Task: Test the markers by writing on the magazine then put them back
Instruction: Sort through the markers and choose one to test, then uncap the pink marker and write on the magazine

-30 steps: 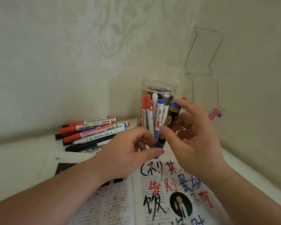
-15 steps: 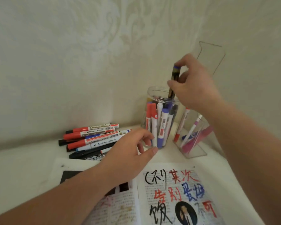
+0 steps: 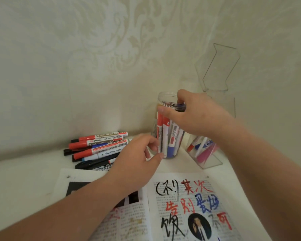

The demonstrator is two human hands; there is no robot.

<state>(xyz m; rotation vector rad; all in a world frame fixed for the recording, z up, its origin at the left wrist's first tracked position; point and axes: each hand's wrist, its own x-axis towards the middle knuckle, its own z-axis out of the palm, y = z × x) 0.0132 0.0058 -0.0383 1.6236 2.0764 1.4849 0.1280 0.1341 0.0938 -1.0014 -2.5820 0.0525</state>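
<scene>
Right grip: right hand (image 3: 195, 115) over the mouth of the jar (image 3: 165, 96), thumb + forefinger pinching the top end of the blue-capped marker (image 3: 181, 106). The marker's upright, its body down inside the jar w/ the rest.
Left grip: left hand (image 3: 137, 160) low at the jar's base, fingers curled round the front-left wall, thumb on the near side. Bit blurred.
Jar: clear, round, upright at the back of the worktop (image 3: 24, 180). Packed w/ markers on end, red + blue caps showing thru the wall, barcode labels on two. Can't get an exact count.
Loose markers: loose markers (image 3: 97, 146) heaped left of the jar, approx eight, overlapping. Mostly red caps, some black, one blue.
Print: top one reads "WHITEBOARD", a white barrel reads "Touch", nearest black one "…ITEBOARD".
Holder: acrylic holder (image 3: 207, 159) just right of the jar, approx four markers leaning inside: red, blue, pink.
Magazine: magazine (image 3: 181, 206) open flat at the near edge. Right page is covered in big handwritten Chinese characters, black, red + blue, w/ "(不)" at its top left.
</scene>
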